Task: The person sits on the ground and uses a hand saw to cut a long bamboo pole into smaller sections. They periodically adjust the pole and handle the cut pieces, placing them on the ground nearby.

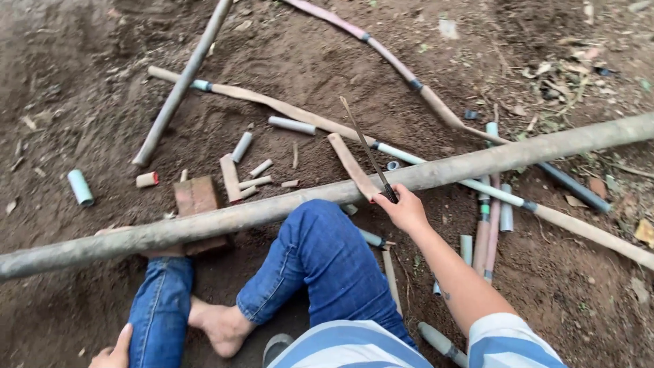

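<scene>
I am holding a thin saw blade (368,151) in my right hand (407,210), fingers closed tight around its dark handle, and the blade is slanting up and away from the long bamboo pole (272,211) that is lying across my knees. My right hand is resting just against the near side of the pole, beside a flat split strip (351,165) leaning on it. To cut well here, I judge I am needing to lay the blade square across the pole, keep the strokes long and light, and keep the pole from rolling. My left hand (116,351) is sitting low at the near side of the pole, by my left leg; only part of it is showing, so I cannot tell how open it is. Beyond the pole, a reddish wooden block (196,195) and short cut bamboo pieces (253,169) are lying on the bare soil (82,102).
</scene>
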